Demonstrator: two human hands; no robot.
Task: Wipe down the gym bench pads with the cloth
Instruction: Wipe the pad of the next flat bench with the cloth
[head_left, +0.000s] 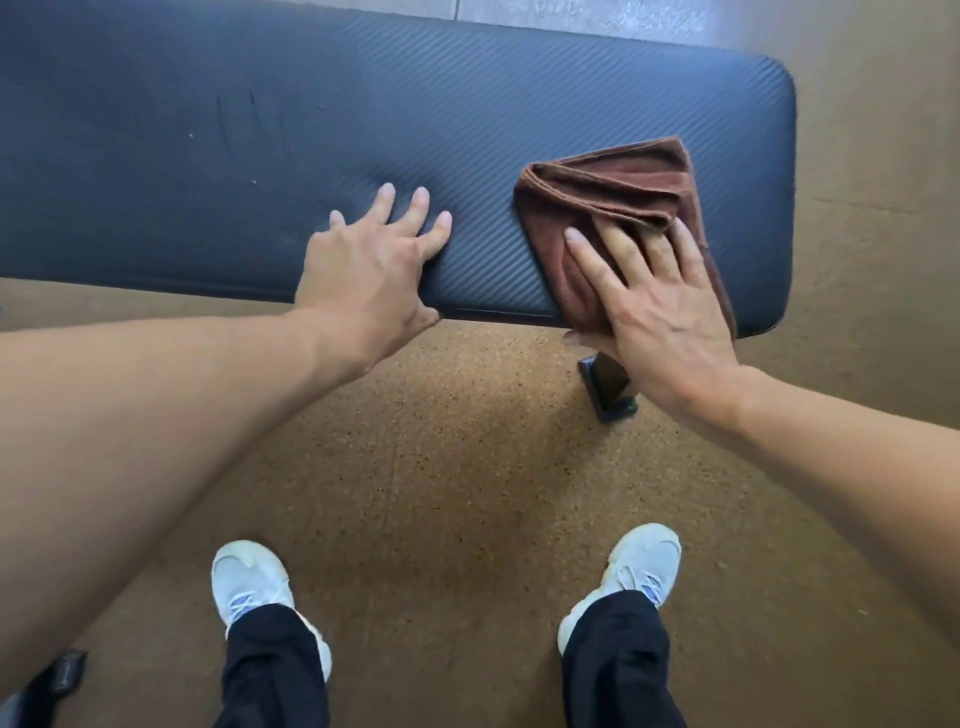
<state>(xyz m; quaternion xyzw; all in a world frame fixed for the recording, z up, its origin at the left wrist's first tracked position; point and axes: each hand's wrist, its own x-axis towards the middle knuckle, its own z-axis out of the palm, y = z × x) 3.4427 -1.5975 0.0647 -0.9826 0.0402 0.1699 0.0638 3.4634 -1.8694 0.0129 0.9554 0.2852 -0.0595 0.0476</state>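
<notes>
A dark blue-black bench pad (260, 135) with a ribbed texture runs across the upper part of the head view, its rounded right end near the frame's right side. A folded brown cloth (618, 192) lies on the pad's right end and hangs over the near edge. My right hand (649, 296) presses flat on the cloth with straight, spread fingers, its thumb below the pad's near edge. My left hand (374, 260) rests flat on the bare pad to the left of the cloth, fingers spread, thumb at the near edge. A few scuff marks and specks show on the pad's left half.
A black metal bench foot (608, 387) sticks out under the pad beneath my right wrist. The brown speckled floor (457, 467) lies below, with my two white shoes (249, 582) on it. A dark strap shows at the bottom left corner.
</notes>
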